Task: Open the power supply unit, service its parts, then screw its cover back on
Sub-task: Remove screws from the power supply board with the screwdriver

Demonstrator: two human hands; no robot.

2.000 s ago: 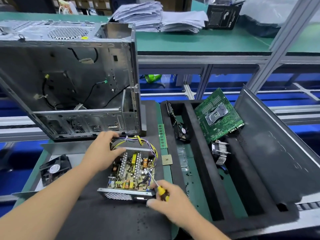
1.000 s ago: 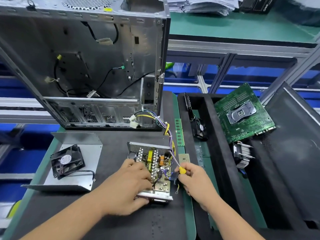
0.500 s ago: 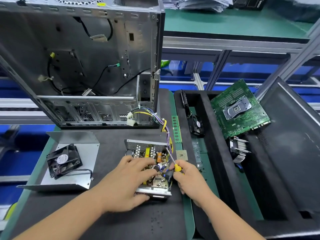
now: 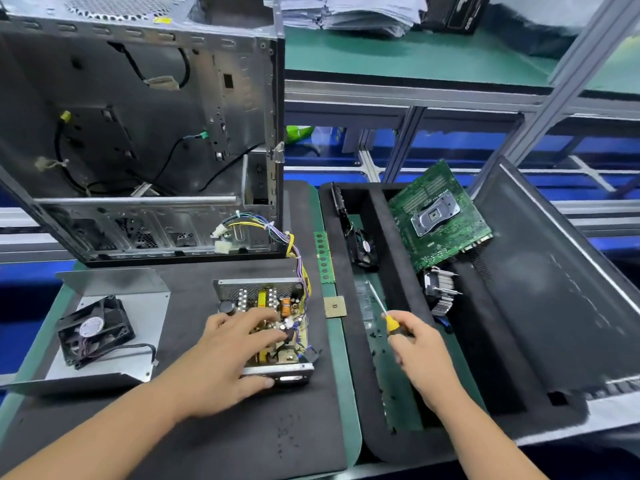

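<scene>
Left hand (image 4: pixel 228 355) rests spread-fingered on the open power supply unit (image 4: pixel 265 323) mid-bench; right hand (image 4: pixel 414 344) clenches the screwdriver (image 4: pixel 384 313). Fragile board inside, so hold its stiff metal walls.

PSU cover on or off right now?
Off. The open silver power supply unit shows its bare circuit board; the left hand rests on it.

I see an empty computer case (image 4: pixel 138 133) standing open at the far left of the surface (image 4: pixel 332 375), loose cables hanging inside it. A RAM stick (image 4: pixel 323 257) and a CPU chip (image 4: pixel 335 306) lie on the green strip at the middle. In the black foam tray (image 4: pixel 360 393) on the right, a green motherboard (image 4: pixel 440 216) leans against a divider, a finned heatsink (image 4: pixel 441 296) just below it. A stack of papers (image 4: pixel 349 12) sits on the far shelf.
</scene>
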